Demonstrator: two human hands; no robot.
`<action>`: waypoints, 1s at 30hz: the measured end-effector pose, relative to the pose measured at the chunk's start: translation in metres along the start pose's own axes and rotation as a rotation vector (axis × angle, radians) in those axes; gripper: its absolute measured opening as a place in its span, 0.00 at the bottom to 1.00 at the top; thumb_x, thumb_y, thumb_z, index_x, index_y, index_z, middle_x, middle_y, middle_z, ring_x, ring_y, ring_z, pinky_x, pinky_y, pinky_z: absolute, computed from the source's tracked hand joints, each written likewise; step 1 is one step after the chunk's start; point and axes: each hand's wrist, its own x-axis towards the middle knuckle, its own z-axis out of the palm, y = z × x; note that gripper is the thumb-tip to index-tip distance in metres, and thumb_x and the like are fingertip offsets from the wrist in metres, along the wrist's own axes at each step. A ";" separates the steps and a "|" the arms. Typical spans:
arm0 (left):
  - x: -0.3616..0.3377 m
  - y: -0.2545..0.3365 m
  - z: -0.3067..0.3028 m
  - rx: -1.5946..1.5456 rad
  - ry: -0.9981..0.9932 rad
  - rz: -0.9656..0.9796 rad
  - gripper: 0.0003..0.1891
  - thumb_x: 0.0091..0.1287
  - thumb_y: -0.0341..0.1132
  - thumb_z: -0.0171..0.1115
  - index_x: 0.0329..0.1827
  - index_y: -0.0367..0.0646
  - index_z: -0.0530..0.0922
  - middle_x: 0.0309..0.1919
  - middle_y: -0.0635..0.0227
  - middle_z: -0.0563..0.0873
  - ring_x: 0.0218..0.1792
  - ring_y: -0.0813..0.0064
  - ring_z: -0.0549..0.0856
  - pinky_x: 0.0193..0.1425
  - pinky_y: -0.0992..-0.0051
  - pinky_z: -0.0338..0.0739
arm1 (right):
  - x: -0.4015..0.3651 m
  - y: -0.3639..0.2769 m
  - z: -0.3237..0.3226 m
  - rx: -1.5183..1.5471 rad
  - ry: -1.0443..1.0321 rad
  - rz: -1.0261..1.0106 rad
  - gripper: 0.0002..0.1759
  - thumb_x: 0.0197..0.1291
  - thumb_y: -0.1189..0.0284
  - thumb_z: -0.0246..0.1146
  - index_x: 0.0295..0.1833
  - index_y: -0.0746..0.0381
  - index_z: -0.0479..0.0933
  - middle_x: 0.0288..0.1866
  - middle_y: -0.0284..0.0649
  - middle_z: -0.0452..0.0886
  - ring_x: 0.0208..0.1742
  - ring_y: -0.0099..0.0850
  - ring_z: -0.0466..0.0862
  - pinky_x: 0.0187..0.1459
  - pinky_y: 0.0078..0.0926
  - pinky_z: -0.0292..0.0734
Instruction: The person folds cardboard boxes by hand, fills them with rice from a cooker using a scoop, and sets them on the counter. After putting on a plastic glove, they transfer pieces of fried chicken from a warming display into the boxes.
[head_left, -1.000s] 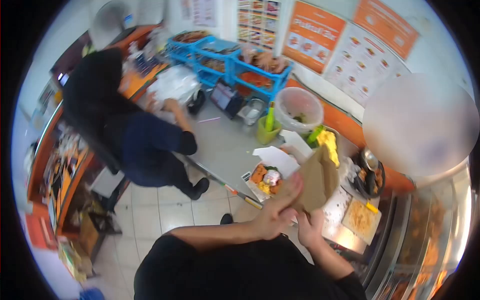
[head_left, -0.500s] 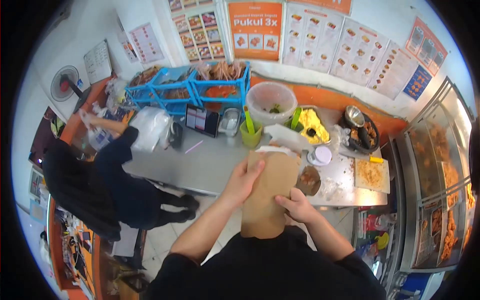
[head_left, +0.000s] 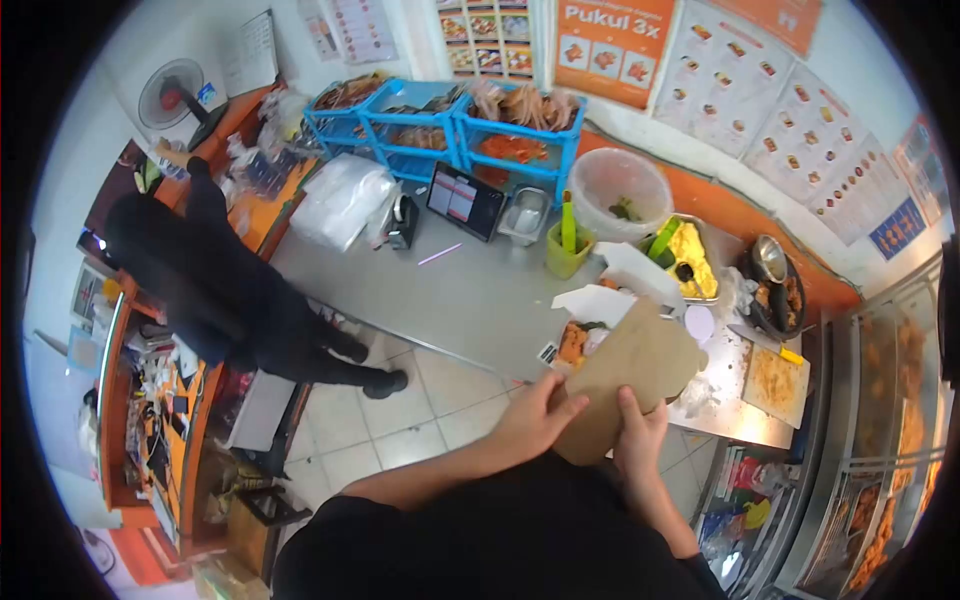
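Note:
Both of my hands grip a flat brown paper bag (head_left: 630, 375) near its lower end, tilted up to the right over the counter's near edge. My left hand (head_left: 538, 417) pinches its left side and my right hand (head_left: 638, 440) holds the bottom with the thumb on top. Just behind the bag lies an open white food box (head_left: 588, 322) with fried pieces in it, partly hidden by the bag.
A steel counter (head_left: 470, 290) carries a green cup (head_left: 566, 255), a clear plastic tub (head_left: 625, 190), a yellow food tray (head_left: 688, 262), a black bowl (head_left: 775, 300) and a cutting board (head_left: 775, 383). Blue crates (head_left: 440, 125) stand behind. A person in black (head_left: 215, 285) leans at the left.
The bag has swung from upright in front of me to tilted right, uncovering the food box. The view has turned. The person in black has shifted toward the orange desk.

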 end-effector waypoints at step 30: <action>-0.005 -0.023 -0.120 -0.949 0.085 -0.265 0.37 0.83 0.62 0.47 0.82 0.42 0.64 0.79 0.61 0.69 0.76 0.68 0.72 0.75 0.64 0.73 | 0.052 0.031 0.051 -0.003 -0.474 0.302 0.27 0.77 0.76 0.58 0.78 0.66 0.65 0.69 0.45 0.78 0.66 0.38 0.81 0.66 0.39 0.79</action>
